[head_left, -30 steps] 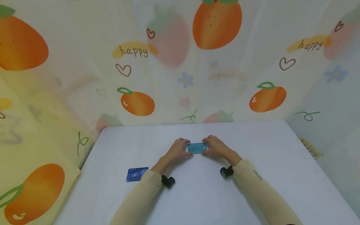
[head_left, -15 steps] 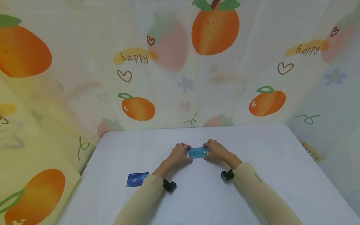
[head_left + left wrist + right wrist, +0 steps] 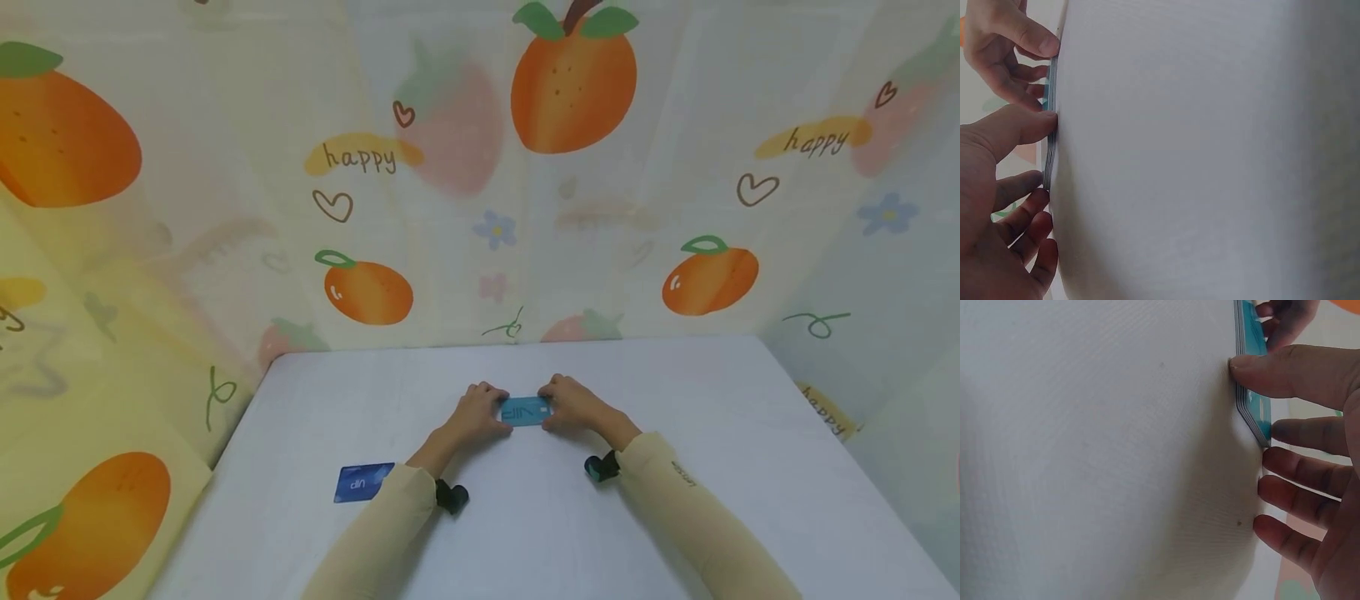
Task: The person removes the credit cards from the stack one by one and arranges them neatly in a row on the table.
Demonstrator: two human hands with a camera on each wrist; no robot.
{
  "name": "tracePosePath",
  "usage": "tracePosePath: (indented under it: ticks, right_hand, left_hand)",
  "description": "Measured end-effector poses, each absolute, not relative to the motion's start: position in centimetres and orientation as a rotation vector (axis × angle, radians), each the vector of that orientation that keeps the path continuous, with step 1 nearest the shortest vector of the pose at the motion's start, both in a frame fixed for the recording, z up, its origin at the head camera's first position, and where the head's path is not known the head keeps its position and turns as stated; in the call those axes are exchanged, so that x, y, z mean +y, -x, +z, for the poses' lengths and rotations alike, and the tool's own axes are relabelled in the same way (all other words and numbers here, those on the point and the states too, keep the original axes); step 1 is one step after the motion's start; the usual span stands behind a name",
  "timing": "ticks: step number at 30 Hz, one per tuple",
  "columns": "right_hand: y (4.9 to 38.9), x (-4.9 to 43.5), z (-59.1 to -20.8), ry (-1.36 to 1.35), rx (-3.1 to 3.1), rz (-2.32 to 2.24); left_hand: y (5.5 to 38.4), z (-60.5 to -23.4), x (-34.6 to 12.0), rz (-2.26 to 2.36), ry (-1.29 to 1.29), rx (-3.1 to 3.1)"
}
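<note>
A small stack of cards (image 3: 525, 412) with a teal VIP card on top lies on the white table between both hands. In the right wrist view, the layered edges of several cards (image 3: 1252, 419) show under the teal face. My left hand (image 3: 477, 412) pinches the left end, thumb on the near edge and fingers at the far edge. At the other end, my right hand (image 3: 576, 406) grips the stack the same way, its thumb (image 3: 1254, 369) against the near edge. The remaining fingers of each hand touch the tabletop beside the stack.
A dark blue VIP card (image 3: 362, 482) lies on the white table (image 3: 525, 533) to the left, partly covered by the left sleeve (image 3: 382, 525). Behind the table hangs a fruit-printed cloth (image 3: 450, 275), and more of it stands along both sides.
The head view has tilted up a little, so the whole scene sits lower. Both hands keep their grip on the stack, which stays in nearly the same place on the table.
</note>
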State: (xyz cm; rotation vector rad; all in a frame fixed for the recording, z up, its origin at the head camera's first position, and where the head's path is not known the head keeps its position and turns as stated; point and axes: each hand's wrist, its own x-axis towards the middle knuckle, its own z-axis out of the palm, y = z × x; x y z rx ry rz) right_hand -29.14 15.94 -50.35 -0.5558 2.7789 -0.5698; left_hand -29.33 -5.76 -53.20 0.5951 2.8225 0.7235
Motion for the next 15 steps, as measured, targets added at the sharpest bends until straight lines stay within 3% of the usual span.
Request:
tracePosePath:
  ticks: [15]
  right_hand:
    - [29.63, 15.33, -50.44, 0.575, 2.761, -0.536]
  left_hand:
    - [29.48, -53.00, -5.91, 0.715, -0.618, 2.810]
